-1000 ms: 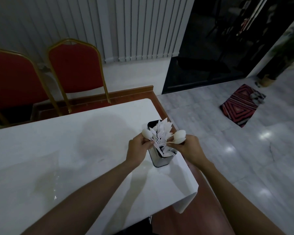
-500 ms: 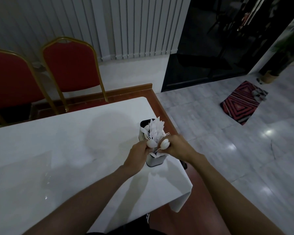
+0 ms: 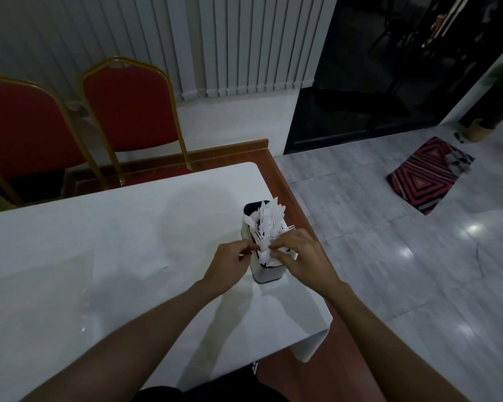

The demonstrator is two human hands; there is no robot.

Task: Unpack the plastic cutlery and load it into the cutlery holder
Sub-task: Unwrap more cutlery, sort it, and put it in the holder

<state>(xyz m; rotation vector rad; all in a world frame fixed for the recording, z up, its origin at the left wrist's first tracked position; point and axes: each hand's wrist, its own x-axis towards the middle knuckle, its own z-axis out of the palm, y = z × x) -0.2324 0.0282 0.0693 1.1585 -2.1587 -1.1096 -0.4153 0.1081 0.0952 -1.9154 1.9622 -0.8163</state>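
Observation:
A metal cutlery holder [image 3: 269, 274] with a black rim stands near the right end of the white table [image 3: 99, 242]. Several white plastic forks [image 3: 269, 220] stick up out of its far part. My left hand [image 3: 230, 264] and my right hand [image 3: 301, 256] meet over the holder's near compartment. Both pinch white plastic spoons [image 3: 264, 250], whose bowls show between my fingertips. The spoon handles are hidden inside the holder.
Two red chairs [image 3: 128, 111] with gold frames stand behind the table. The table's right edge and hanging cloth corner [image 3: 314, 343] lie close to the holder. A striped mat [image 3: 427, 175] lies on the tiled floor to the right.
Both hands have come together and lowered, bringing the spoons from apart at either side of the holder down into its near compartment.

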